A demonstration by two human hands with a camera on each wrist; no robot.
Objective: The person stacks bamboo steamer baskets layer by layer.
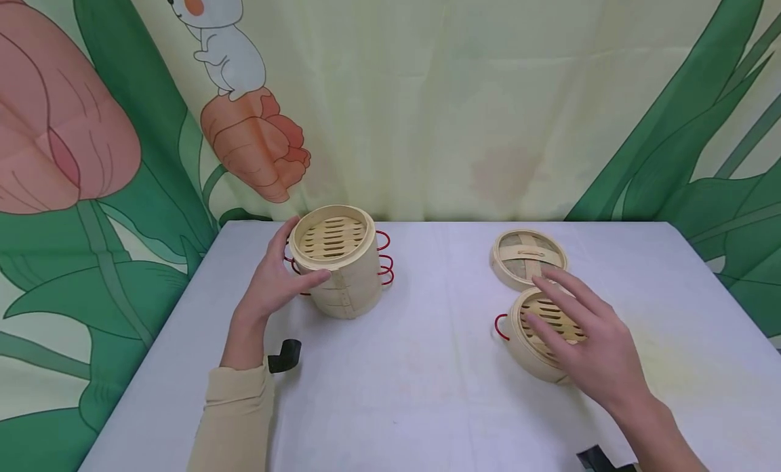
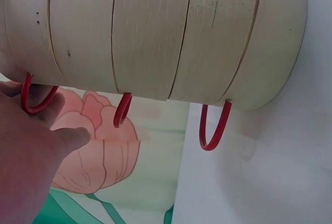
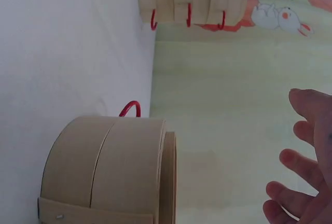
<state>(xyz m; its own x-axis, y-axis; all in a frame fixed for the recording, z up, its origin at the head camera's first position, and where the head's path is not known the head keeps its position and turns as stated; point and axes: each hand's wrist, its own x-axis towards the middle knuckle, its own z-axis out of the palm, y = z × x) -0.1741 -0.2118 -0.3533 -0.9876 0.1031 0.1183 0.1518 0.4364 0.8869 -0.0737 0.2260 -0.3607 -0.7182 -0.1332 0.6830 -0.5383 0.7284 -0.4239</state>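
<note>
A tall stack of bamboo steamer baskets [image 1: 344, 292] stands on the left, its slatted top facing up and red loop handles [image 2: 215, 128] on its sides. At its upper left my left hand [image 1: 277, 275] rests with spread fingers, the thumb extended across the front. In the left wrist view, fingertips lie near the topmost handle; part of their contact is hidden. On the right stands another bamboo steamer basket [image 3: 129, 162] with a slatted floor. My right hand [image 1: 594, 343] hovers over it, fingers spread and holding nothing; the right wrist view shows them apart from the basket.
A round woven bamboo lid [image 1: 518, 268] with a strap handle lies just behind the right basket. Everything stands on a white-covered table [image 1: 421, 370]. Behind the far edge hangs a printed curtain [image 1: 415, 106] with plants and a rabbit.
</note>
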